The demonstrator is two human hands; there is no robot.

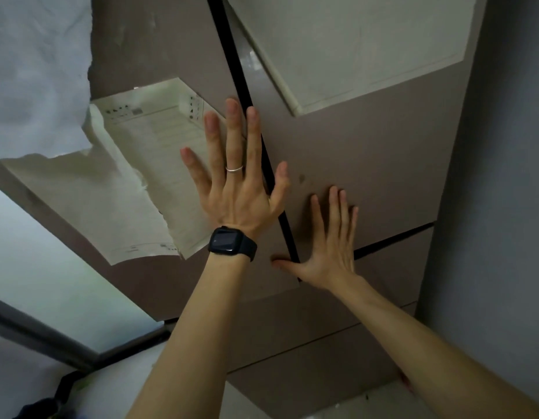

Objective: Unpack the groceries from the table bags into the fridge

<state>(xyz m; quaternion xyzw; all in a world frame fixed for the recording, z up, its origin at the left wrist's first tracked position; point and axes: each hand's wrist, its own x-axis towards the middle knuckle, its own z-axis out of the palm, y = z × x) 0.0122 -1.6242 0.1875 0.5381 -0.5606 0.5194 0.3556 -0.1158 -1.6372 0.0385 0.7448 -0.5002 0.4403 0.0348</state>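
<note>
- The fridge (pixel 307 352) is filling nearly everything ahead of both my palms, its taupe fronts slanting across my view; it is the only thing from the task that I am seeing. No groceries and no table bags are showing.
- The left door (pixel 159 49) is lying under my left hand and the right door (pixel 383 164) under my right hand, with a lower drawer front running beneath my wrists.
- A torn white sheet (pixel 147 164) is sticking to the left door just outside my left little finger, and a larger white panel (pixel 352 40) is sitting well above my right fingertips.
- The dark seam (pixel 232 55) between the doors is passing under my left index finger and my right thumb.
- My left hand (pixel 238 189) is spread flat, fingers straight, grasping nothing.
- My right hand (pixel 331 252) is likewise laid flat and released, its thumb reaching across the seam.
- I am judging that I am pressing both doors home. To do it well I should be pushing evenly at these free edges, where the seals need seating most, while sliding thumb and index finger off the gap so nothing gets nipped.
- A dark shape (pixel 62 388) is lying low, outside my left forearm; it may be a strap, but I cannot tell.
- A black watch (pixel 229 241) is sitting on my left wrist.
- A thin ring (pixel 234 168) is circling one finger of the left hand.
</note>
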